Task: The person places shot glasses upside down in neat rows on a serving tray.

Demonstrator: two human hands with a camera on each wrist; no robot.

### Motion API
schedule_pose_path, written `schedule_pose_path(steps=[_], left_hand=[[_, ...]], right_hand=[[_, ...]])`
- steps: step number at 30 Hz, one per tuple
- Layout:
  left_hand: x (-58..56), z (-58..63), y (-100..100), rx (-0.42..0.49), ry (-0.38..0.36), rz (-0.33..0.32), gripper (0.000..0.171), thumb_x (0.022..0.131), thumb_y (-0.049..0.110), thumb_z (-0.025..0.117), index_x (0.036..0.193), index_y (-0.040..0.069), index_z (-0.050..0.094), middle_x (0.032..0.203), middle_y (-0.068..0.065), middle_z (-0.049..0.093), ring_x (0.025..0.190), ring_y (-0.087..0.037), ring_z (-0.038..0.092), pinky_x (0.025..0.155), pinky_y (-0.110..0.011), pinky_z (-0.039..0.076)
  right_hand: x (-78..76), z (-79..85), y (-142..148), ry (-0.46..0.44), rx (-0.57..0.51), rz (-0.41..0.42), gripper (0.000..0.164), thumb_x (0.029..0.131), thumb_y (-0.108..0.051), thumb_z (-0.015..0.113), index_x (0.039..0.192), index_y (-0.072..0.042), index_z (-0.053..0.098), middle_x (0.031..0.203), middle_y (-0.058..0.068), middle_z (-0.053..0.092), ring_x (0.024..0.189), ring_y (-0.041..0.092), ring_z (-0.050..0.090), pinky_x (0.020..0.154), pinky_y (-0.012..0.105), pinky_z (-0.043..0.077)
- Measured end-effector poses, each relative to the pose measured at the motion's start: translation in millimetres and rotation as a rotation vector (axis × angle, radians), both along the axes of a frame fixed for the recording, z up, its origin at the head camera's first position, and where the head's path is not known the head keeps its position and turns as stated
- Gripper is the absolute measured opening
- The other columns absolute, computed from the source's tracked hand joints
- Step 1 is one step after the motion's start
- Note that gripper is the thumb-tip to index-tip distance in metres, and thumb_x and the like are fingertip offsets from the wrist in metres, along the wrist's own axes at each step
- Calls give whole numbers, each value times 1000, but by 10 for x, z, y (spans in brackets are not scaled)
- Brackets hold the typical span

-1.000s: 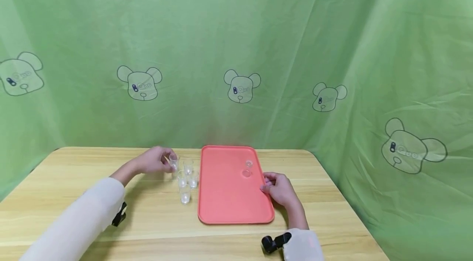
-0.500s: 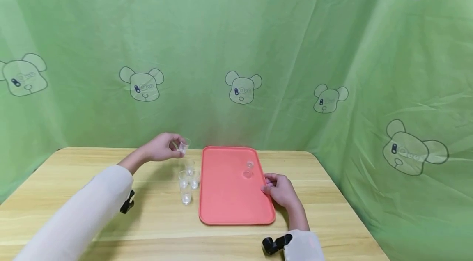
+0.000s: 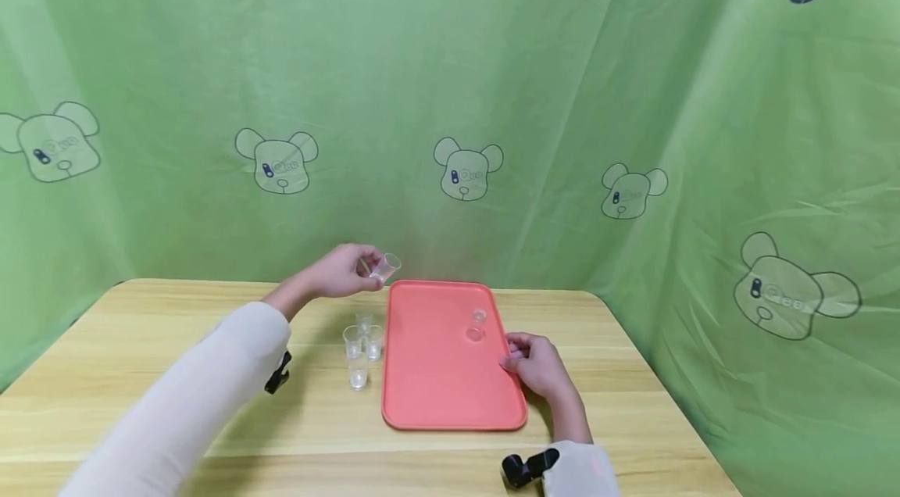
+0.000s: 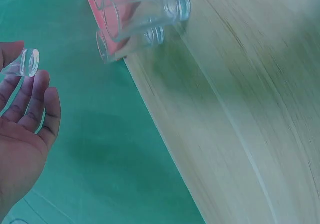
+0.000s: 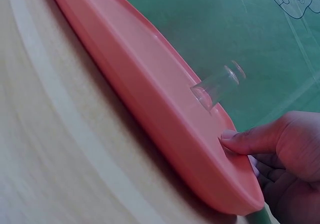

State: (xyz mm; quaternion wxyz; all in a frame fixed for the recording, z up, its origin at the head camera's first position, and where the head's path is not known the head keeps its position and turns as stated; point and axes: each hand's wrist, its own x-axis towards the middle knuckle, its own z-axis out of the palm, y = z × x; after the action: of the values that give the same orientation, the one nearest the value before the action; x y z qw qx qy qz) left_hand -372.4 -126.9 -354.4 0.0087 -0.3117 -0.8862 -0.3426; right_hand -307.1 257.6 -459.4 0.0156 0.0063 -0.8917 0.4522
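My left hand (image 3: pixel 344 270) pinches a small clear shot glass (image 3: pixel 386 267) between thumb and fingers, tilted, in the air by the far left corner of the coral-red tray (image 3: pixel 429 380). Its thick base (image 4: pixel 33 63) shows past the thumb in the left wrist view. At the tray's right edge, my right hand (image 3: pixel 537 364) grips the rim, thumb (image 5: pixel 237 140) on top and fingers mostly hidden beneath. One clear shot glass (image 5: pixel 215 88) stands upside down on the tray near that thumb. Several more shot glasses (image 3: pixel 358 373) stand upright, close together, left of the tray.
A light wooden table (image 3: pixel 295 434) carries everything. Green cloth (image 3: pixel 380 75) with bear-head outlines hangs behind and along the sides. A black wrist camera (image 3: pixel 529 468) sits on the right sleeve, near the table's front.
My left hand has lifted one shot glass out of the group and carried it up and to the right, tipping it toward the tray. The right hand has kept its grip on the tray.
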Motion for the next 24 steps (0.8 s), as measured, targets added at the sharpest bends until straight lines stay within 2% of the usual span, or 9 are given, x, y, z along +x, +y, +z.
schedule_pose_path(steps=[13, 24], left_hand=[[-26, -68, 419, -24, -5, -34, 38, 88, 14, 75, 120, -4, 64, 103, -10, 67, 94, -22, 64, 87, -35, 56], [-57, -81, 645, -77, 11, -34, 32, 86, 13, 76, 113, -2, 67, 96, -6, 67, 86, -18, 61, 81, -31, 55]], right_hand=[[19, 6, 9, -3, -8, 4, 44, 90, 6, 69, 133, 8, 61, 104, 13, 65, 90, 21, 60, 77, 30, 54], [14, 6, 11, -9, -10, -1, 43, 91, 6, 69, 133, 7, 61, 104, 13, 65, 90, 21, 61, 76, 28, 54]])
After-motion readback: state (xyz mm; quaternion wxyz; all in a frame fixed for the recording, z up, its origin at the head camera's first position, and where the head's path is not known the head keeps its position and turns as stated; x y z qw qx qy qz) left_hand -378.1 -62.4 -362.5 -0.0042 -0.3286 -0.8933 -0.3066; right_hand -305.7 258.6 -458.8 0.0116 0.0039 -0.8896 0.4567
